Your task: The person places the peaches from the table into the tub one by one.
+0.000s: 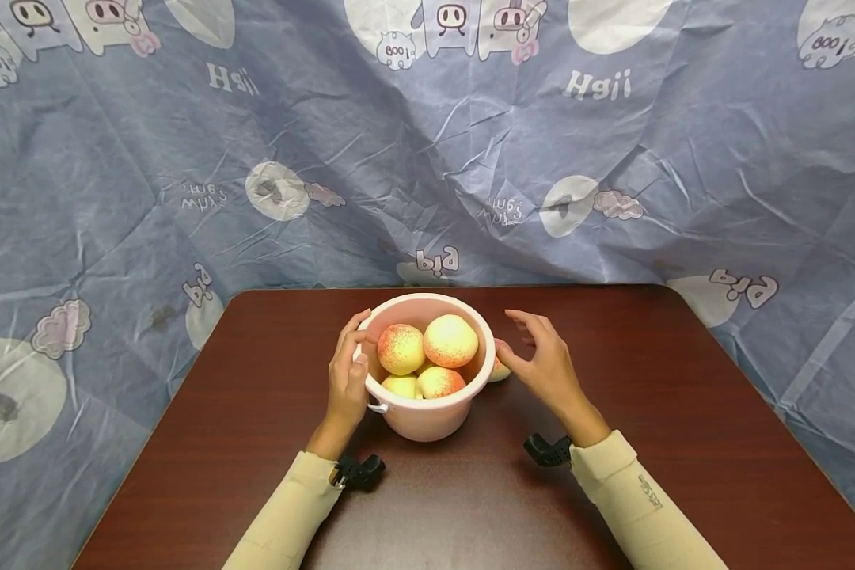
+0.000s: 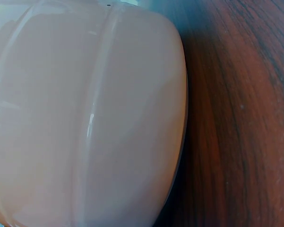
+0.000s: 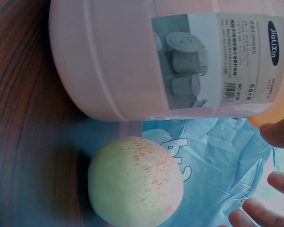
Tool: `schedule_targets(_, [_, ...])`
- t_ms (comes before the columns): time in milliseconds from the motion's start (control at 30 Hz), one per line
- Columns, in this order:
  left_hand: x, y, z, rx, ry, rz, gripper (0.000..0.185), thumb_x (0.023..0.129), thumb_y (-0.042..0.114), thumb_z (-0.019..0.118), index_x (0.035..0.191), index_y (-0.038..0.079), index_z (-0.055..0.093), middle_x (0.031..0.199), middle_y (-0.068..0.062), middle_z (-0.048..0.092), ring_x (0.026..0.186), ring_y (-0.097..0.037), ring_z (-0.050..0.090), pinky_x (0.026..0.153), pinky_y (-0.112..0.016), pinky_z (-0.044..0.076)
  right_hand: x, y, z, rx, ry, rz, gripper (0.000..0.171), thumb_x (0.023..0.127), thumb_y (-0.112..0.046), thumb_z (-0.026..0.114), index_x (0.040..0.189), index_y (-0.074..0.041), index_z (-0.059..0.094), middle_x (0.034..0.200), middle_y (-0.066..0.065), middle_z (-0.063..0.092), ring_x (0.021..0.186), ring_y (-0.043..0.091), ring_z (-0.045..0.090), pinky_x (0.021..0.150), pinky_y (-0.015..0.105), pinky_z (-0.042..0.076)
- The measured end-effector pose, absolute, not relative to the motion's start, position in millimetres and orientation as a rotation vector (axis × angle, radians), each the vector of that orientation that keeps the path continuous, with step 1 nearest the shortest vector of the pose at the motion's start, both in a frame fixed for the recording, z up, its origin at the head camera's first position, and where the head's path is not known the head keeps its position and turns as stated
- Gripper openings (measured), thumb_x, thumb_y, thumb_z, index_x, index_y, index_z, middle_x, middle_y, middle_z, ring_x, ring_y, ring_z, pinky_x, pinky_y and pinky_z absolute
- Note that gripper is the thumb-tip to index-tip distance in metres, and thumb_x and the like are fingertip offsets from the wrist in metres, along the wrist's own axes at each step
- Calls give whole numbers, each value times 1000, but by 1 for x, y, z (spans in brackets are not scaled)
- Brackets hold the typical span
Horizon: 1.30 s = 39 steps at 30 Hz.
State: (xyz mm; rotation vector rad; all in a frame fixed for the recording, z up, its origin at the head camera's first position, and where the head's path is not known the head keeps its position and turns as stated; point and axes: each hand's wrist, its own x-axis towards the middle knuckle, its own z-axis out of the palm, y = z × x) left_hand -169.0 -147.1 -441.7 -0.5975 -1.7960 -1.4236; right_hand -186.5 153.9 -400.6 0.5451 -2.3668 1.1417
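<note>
A pink plastic bucket [image 1: 427,416] stands mid-table with several yellow-red peaches [image 1: 450,340] piled inside. My left hand [image 1: 352,356] grips the bucket's left side, thumb up at the rim. In the left wrist view only the bucket wall [image 2: 85,118] and the wood show; that hand is out of sight there. One more peach [image 1: 500,370] lies on the table against the bucket's right side. My right hand [image 1: 534,348] hovers open just right of it, fingers spread. The right wrist view shows this peach [image 3: 134,182] under the labelled bucket [image 3: 132,61], with fingertips [image 3: 279,135] at the edge.
The dark brown wooden table [image 1: 684,412] has rounded far corners. A crumpled blue cloth [image 1: 427,158] printed with cartoon pigs hangs behind it and around its sides. Black camera mounts sit on both wrists [image 1: 359,471].
</note>
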Motion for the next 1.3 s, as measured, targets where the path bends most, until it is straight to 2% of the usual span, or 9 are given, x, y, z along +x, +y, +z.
schedule_targets(133, [-170,-147,-440,-592,-1802,-1423,41,88,28,37,99,-7,56,140,-15,48,130,-32,44,107,-42,31,-189,155,-404,554,-2407,1129,54,82,-20,75,132,-12,55,125,13,54,110,30,56,87,47,49])
schedule_targets(367, [-169,-147,-440,-585,-1800,-1422,40,87,27,37,99,-6,56,139,-19,49,130,-32,44,106,-42,31,-193,156,-415,570,-2458,1139,57,80,-15,75,132,-11,55,127,16,52,111,30,53,88,49,48])
schedule_targets(567, [-169,-147,-442,-584,-1795,-1422,39,87,26,37,98,-6,55,139,-18,49,130,-32,44,107,-41,31,-196,158,-424,551,-2496,1138,58,78,-15,76,132,-8,54,128,18,52,112,34,52,87,52,47])
schedule_targets(800, [-169,-146,-441,-597,-1793,-1424,43,90,31,37,98,-7,55,139,-18,49,131,-32,44,107,-42,31,-198,159,-431,544,-2521,1164,62,76,-20,79,133,-10,54,129,18,51,112,35,52,87,53,47])
schedule_targets(1300, [-167,-146,-438,-584,-1815,-1412,40,88,28,36,98,-6,56,139,-20,48,131,-33,43,106,-41,31,-203,158,-442,528,-2597,1143,65,76,-22,79,134,-9,53,132,18,50,118,35,49,90,54,42])
